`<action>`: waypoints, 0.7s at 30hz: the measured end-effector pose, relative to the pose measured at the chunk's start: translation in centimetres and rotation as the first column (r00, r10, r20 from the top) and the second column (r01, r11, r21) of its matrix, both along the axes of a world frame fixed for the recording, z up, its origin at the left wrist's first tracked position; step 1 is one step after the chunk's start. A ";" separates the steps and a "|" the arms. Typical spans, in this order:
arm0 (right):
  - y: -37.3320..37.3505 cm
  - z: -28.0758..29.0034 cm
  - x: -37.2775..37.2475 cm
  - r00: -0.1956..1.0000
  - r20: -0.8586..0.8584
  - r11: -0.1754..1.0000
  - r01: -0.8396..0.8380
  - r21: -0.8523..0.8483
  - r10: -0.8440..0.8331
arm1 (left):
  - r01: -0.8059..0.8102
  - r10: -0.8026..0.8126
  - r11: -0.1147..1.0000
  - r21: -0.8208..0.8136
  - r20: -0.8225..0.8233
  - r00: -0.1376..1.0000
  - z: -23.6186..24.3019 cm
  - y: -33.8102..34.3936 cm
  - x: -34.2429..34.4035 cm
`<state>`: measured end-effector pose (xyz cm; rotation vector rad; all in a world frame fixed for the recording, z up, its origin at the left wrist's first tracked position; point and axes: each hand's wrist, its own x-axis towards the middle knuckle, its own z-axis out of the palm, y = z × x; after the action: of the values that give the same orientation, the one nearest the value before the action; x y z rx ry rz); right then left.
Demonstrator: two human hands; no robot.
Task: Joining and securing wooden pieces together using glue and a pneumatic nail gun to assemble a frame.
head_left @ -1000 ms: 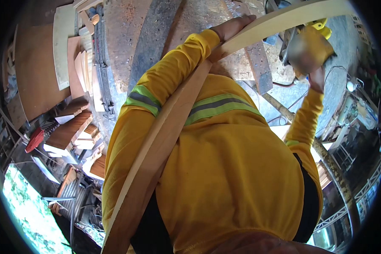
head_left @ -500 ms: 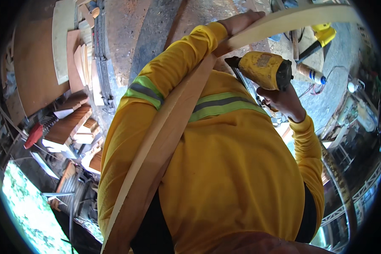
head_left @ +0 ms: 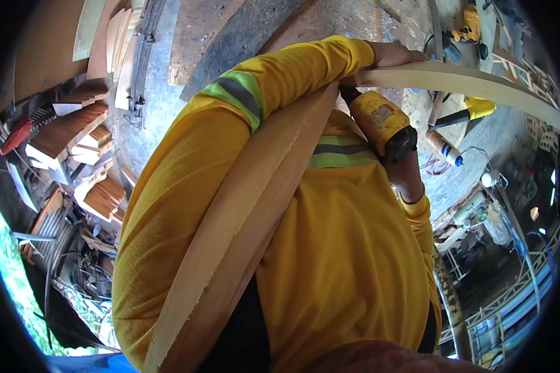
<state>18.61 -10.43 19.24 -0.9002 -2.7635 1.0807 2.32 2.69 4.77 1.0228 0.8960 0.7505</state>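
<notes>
Two pale wooden boards meet at a corner before my chest. The long board [head_left: 242,230] runs from the lower left up to that corner, under my left arm. From there the other board [head_left: 479,84] reaches out to the right. My left hand [head_left: 397,55] grips this second board near the joint, fingers laid along its far side. In my right hand [head_left: 406,176] is a worn yellow nail gun with a black end cap [head_left: 379,121]; its dark nose is at the inside of the corner, apparently touching the wood. The gun's body hides most of my right fingers.
A glue-type bottle [head_left: 445,148] and a yellow-and-black blower-like tool [head_left: 473,112] lie to the right. Farther back sits a yellow power tool [head_left: 470,25]. Cut wood pieces [head_left: 68,133] are stacked at the left, beside a large brown panel [head_left: 43,56].
The nail gun has tilted and its nose has come up to the corner of the boards. My left hand has shifted right in view with the boards, and the whole view has turned somewhat.
</notes>
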 end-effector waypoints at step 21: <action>0.4 1.9 -2.0 0.986 0.100 0.924 0.161 -0.346 -0.134 | -0.045 0.042 0.995 -0.088 -0.031 0.999 1.5 -0.9 0.5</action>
<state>16.59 -10.01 21.12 -1.1859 -2.5447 1.5764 2.81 1.76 6.23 0.9407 0.9711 0.7279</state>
